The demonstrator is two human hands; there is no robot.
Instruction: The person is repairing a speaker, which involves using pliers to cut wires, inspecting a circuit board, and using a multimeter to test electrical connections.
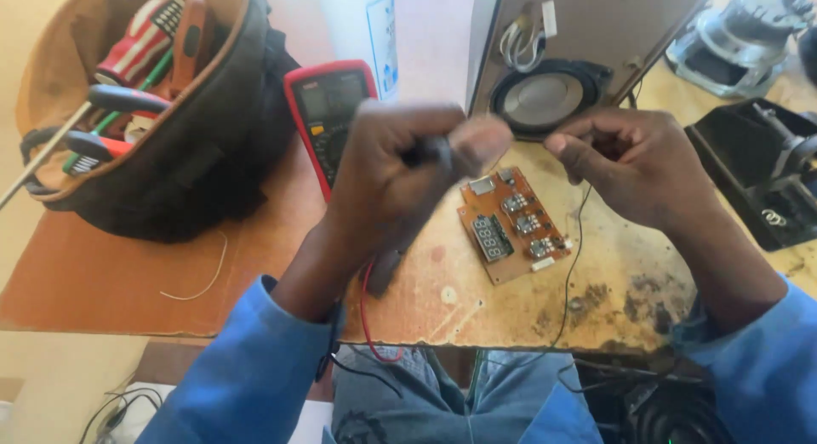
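Gripping probe (425, 167), L hand (400, 167) fisted round it; R hand (634, 159) fingers pinched together on thin wire (577, 240).
Circuit board (509, 224) on bench at 6 o'clock below hands; multimeter (328, 112) at 9; tool bag (170, 112) beyond.

Worn, stained wooden worktop (511, 304), brown board surface at left, edge chipped. Pale cream floor (51, 384) seen below left edge. Pale pinkish wall (434, 36) behind. Scene lit by bright, even daylight.
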